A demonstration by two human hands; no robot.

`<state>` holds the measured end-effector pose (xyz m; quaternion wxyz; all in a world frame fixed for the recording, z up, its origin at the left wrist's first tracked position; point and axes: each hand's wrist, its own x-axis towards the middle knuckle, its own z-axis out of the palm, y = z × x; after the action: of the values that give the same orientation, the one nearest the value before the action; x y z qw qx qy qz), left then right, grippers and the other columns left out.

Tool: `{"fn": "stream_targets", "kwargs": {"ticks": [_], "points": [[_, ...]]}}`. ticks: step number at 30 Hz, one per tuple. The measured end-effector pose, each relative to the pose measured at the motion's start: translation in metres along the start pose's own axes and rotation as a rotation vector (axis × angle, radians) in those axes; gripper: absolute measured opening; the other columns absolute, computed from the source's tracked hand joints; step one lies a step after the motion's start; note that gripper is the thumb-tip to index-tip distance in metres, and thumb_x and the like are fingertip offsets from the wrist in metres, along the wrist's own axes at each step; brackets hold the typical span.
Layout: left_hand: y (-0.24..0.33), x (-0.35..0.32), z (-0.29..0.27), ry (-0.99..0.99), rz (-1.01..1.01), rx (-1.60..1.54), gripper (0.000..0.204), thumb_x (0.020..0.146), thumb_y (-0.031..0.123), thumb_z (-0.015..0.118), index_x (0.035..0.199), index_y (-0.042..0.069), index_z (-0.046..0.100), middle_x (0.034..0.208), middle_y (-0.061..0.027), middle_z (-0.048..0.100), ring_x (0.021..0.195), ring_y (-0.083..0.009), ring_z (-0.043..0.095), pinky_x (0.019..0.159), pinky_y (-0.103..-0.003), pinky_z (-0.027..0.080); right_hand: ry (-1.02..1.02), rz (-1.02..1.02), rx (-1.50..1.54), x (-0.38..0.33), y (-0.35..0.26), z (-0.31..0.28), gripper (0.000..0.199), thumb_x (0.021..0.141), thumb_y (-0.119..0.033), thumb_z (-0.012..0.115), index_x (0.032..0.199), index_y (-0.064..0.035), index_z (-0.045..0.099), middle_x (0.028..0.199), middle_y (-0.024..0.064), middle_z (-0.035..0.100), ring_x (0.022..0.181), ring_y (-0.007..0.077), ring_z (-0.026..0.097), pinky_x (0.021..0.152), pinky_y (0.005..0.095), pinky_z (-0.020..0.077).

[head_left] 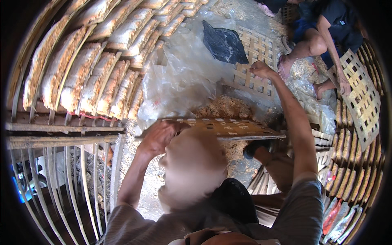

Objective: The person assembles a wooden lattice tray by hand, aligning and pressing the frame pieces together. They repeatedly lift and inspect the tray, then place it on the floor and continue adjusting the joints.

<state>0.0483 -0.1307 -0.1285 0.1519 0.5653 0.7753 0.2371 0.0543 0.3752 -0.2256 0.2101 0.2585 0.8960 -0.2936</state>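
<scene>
Gripping a woven bamboo tray (220,127), left hand (159,136); right hand (261,69) fisted beyond it.

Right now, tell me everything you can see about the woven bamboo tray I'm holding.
The woven bamboo tray is a flat lattice of pale tan strips with small square gaps. It is seen nearly edge-on, held roughly level above a heap of sawdust-like material. The left hand grips its left end. The right hand is off it, closed on a second lattice panel farther back. The tray's right end looks unsupported; its underside is hidden.
</scene>
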Motion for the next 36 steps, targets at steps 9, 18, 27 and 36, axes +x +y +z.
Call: {"fn": "stream_targets", "kwargs": {"ticks": [9, 18, 27, 36], "points": [[-0.028, 0.014, -0.022, -0.296, -0.519, -0.829, 0.033, 0.106, 0.021, 0.061, 0.133, 0.001, 0.062, 0.109, -0.0140, 0.072, 0.091, -0.0185, 0.070, 0.083, -0.033, 0.058, 0.346, 0.180, 1.147, 0.143, -0.012, 0.091, 0.053, 0.092, -0.035, 0.079, 0.130, -0.0027, 0.061, 0.119, 0.0125, 0.067, 0.107, 0.0304, 0.071, 0.080, 0.0509, 0.0632], [-0.065, 0.148, -0.030, -0.438, -0.188, -0.120, 0.029, 0.098, 0.013, 0.066, 0.124, 0.002, 0.067, 0.120, -0.0195, 0.072, 0.099, -0.0293, 0.073, 0.087, -0.041, 0.060, 0.798, -0.333, -0.012, 0.128, -0.026, 0.049, 0.022, 0.095, -0.017, 0.067, 0.112, -0.0044, 0.074, 0.115, 0.0157, 0.071, 0.090, 0.0367, 0.070, 0.087, 0.0489, 0.0583], [-0.115, 0.340, -0.003, 0.127, -0.145, -0.284, 0.107, 0.083, 0.046, 0.084, 0.158, -0.006, 0.028, 0.160, -0.0320, 0.032, 0.149, -0.0421, 0.035, 0.123, -0.046, 0.034, 0.359, -0.635, -0.071, -0.047, -0.025, -0.087, 0.029, 0.096, -0.001, 0.057, 0.121, 0.0095, 0.067, 0.118, 0.0264, 0.069, 0.102, 0.0317, 0.072, 0.093, 0.0420, 0.0567], [-0.086, 0.423, 0.087, -0.023, -0.438, -0.767, 0.072, 0.084, 0.038, 0.086, 0.138, -0.003, 0.058, 0.132, -0.0236, 0.066, 0.115, -0.0293, 0.068, 0.110, -0.044, 0.047, 1.015, -0.428, -0.404, 0.012, 0.059, -0.226, 0.025, 0.096, -0.003, 0.057, 0.116, -0.0028, 0.073, 0.089, 0.0131, 0.076, 0.080, 0.0183, 0.075, 0.075, 0.0345, 0.0598]]}}
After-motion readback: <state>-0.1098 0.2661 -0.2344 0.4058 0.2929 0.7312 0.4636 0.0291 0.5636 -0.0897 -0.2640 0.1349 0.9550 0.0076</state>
